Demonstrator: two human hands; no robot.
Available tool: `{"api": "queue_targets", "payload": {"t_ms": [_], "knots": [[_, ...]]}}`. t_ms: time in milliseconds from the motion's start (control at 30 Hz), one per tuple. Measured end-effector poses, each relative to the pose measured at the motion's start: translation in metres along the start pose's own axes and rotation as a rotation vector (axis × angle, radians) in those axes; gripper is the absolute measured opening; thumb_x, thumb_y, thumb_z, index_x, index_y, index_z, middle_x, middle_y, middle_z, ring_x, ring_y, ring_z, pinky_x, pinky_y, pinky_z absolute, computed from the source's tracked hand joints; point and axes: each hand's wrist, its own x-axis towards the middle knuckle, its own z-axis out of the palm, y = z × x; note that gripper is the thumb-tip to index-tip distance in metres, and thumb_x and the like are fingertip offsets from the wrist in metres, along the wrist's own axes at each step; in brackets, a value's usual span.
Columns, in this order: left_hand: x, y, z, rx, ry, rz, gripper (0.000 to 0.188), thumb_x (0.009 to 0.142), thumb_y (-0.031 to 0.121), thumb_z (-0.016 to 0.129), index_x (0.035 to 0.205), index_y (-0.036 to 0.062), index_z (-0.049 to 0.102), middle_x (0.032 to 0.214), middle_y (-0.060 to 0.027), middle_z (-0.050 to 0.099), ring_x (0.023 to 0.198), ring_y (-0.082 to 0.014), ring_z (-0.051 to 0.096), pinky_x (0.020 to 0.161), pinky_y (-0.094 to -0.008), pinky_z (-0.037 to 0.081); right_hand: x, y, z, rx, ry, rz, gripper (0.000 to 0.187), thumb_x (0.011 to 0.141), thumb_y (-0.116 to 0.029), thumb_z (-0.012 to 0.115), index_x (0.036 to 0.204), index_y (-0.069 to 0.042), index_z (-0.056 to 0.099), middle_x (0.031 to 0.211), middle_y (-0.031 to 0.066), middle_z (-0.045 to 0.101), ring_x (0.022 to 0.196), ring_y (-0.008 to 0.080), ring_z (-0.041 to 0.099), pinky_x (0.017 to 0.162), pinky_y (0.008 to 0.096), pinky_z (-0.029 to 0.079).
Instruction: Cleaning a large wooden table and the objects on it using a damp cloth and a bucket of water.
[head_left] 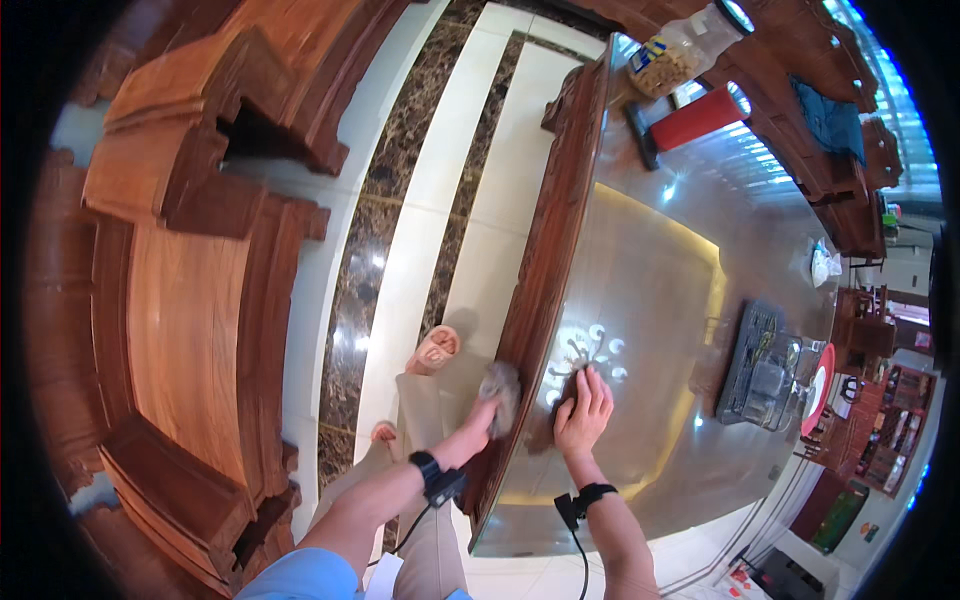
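My left hand [484, 418] grips a crumpled grey cloth [499, 384] and presses it to the carved wooden side [535, 270] of a low table. The cloth is a little blurred, and it hides my fingertips. Resting on the glass tabletop [640, 290], near that same edge, is my right hand [584, 418]. It holds nothing, its fingers stretched forward and the thumb apart. Just beyond its fingertips a pale floral pattern of light [580, 360] shows on the glass. Each wrist wears a black strap with a small device and a cable.
A lidded jar of snacks [665, 68] and a red cylinder [700, 118] stand at the table's far end. To the right are a black tray [735, 375] with glassware and a red-rimmed round dish [820, 388]. A wooden bench [190, 320] lines the left; my slippered foot [437, 348] is below.
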Motion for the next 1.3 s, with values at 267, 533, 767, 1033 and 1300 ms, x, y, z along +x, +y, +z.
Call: {"api": "queue_targets", "payload": {"t_ms": [267,533,767,1033,1300], "knots": [[0.101,0.268,0.211,0.343,-0.153,0.687,0.049,0.100,0.037,0.056,0.130,-0.0011,0.058,0.122,-0.0083,0.064,0.111,-0.0193,0.057,0.098,-0.0348,0.043,-0.010,-0.006,0.013,0.068,-0.089,0.042,0.054,0.080,-0.017,0.057,0.133,-0.008,0.058,0.142,0.0109,0.053,0.131,0.0310,0.046,0.113,0.0510,0.032],[0.112,0.177,0.115,0.789,0.004,0.392,0.056,0.102,0.033,0.052,0.143,-0.0038,0.040,0.146,-0.0216,0.046,0.133,-0.0320,0.045,0.111,-0.0380,0.034,0.000,-0.007,0.002,0.081,-0.205,0.091,0.058,0.080,-0.018,0.059,0.137,-0.013,0.054,0.145,0.0077,0.050,0.135,0.0280,0.043,0.115,0.0518,0.029],[0.025,0.157,0.060,0.924,0.072,-0.036,0.054,0.100,0.046,0.053,0.130,0.0022,0.060,0.116,-0.0135,0.069,0.108,-0.0274,0.065,0.092,-0.0391,0.049,0.098,-0.016,-0.025,0.128,-0.216,0.305,0.067,0.082,-0.022,0.075,0.141,-0.007,0.048,0.133,0.0152,0.056,0.122,0.0344,0.053,0.110,0.0508,0.036],[-0.030,0.274,0.093,0.375,-0.089,-0.260,0.051,0.104,0.045,0.046,0.133,0.0048,0.053,0.115,-0.0107,0.068,0.100,-0.0272,0.069,0.092,-0.0411,0.055,0.430,0.050,-0.046,0.469,0.442,0.646,0.106,0.072,-0.034,0.088,0.152,0.000,0.027,0.148,0.0230,0.043,0.133,0.0394,0.044,0.111,0.0451,0.037],[-0.021,0.411,0.058,0.580,0.118,-0.133,0.053,0.101,0.047,0.052,0.133,0.0049,0.054,0.120,-0.0085,0.065,0.108,-0.0252,0.065,0.091,-0.0412,0.054,0.497,0.039,-0.037,0.549,0.722,1.012,0.082,0.070,-0.028,0.088,0.137,-0.006,0.047,0.134,0.0150,0.058,0.122,0.0345,0.054,0.103,0.0435,0.044]]}}
